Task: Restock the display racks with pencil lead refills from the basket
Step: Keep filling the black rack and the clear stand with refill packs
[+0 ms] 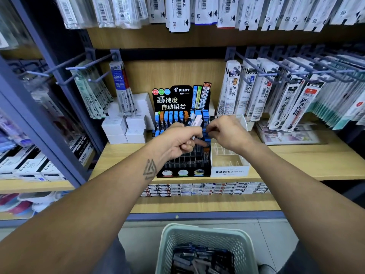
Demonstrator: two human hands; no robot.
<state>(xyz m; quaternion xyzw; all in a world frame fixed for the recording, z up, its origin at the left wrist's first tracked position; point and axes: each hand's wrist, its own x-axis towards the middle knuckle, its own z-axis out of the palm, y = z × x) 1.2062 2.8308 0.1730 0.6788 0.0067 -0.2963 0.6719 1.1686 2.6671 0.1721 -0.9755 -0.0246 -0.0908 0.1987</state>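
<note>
Wooden shop shelves point(296, 157) fill the view, with packets of pen refills point(256, 89) hanging on blue-grey hooks above and to both sides. On the middle shelf stands a black stepped Pilot display rack point(183, 99) with rows of blue- and orange-capped pencil lead refill tubes point(169, 119) standing upright in its slots. Just beside it on the right sits a clear plastic Mono tray with a white front point(229, 171).

Both bare forearms reach forward and up from the bottom corners, meeting over the rack. The left hand point(181, 141) is curled, its fingers clenched round a small bundle of lead refill cases point(194, 121), pale and dark ones, whose ends stick up above the thumb. The right hand point(227, 133) is turned knuckles up, its fingers bent down toward the blue-capped tubes at the rack's right side; whether the fingertips pinch one cannot be told, since the hand hides them.

Below, at the bottom edge, a pale green perforated plastic basket point(205, 232) holds a heap of dark refill packs point(201, 258).
</note>
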